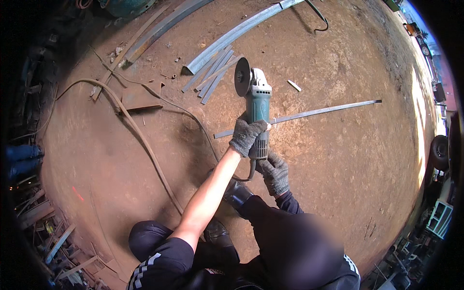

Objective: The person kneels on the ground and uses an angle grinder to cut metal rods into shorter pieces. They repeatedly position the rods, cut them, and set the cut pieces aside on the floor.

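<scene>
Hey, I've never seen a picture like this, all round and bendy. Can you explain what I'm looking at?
Sure. There's no robot here: a person is working, seen from a wide fisheye camera on their own head, looking down. That lens bends straight edges toward the rim.

The two hands wear grey gloves. The left hand grips the body of a teal angle grinder, a power tool with a round dark disc. The right hand is at the tool's rear end; whether it grips is hard to tell.

On the brown ground lie a thin metal bar, a group of metal strips and a long, thick hose or cable.
</scene>
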Demonstrator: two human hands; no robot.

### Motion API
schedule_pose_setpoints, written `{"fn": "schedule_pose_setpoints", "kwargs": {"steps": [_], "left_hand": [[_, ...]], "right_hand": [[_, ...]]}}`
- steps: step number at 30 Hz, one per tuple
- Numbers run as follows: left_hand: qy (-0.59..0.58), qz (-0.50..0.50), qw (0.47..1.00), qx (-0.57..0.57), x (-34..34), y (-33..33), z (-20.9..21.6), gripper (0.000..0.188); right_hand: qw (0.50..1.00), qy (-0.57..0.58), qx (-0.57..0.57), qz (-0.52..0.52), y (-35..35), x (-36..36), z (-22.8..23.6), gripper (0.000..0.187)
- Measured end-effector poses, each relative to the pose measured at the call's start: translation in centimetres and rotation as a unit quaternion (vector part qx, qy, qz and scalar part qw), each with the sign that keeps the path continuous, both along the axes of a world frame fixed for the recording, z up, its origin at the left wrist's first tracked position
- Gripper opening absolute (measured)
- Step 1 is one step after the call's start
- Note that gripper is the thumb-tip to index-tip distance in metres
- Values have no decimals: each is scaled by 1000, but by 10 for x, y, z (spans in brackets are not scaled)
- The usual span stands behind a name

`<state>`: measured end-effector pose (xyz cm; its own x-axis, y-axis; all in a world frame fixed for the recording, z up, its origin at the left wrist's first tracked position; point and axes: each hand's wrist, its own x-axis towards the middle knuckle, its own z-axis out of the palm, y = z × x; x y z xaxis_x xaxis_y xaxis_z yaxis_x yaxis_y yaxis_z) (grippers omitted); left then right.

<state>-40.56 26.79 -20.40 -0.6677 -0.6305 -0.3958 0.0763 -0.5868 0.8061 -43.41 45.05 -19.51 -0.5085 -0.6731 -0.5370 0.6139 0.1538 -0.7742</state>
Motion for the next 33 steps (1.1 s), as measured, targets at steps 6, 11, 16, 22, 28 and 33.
{"fn": "schedule_pose_setpoints", "kwargs": {"steps": [6,11,16,22,28,33], "left_hand": [[-16,-37,999,-17,-4,12,-12,47],[-51,-76,996,-7,-8,21,-7,52],[-170,-171,963,-119,-26,33,12,51],[-315,-242,894,-206,-24,40,39,59],[-263,-271,911,-166,1,50,13,73],[-187,-311,920,-151,3,66,10,47]], "right_hand": [[999,5,15,34,15,-5,-3,36],[985,-125,-96,73,9,-73,6,58],[984,123,-33,124,-29,-99,2,47],[997,-65,34,13,-50,-94,19,38],[999,-26,3,-30,-53,-88,24,36],[998,-52,18,-34,-34,-91,18,42]]}}
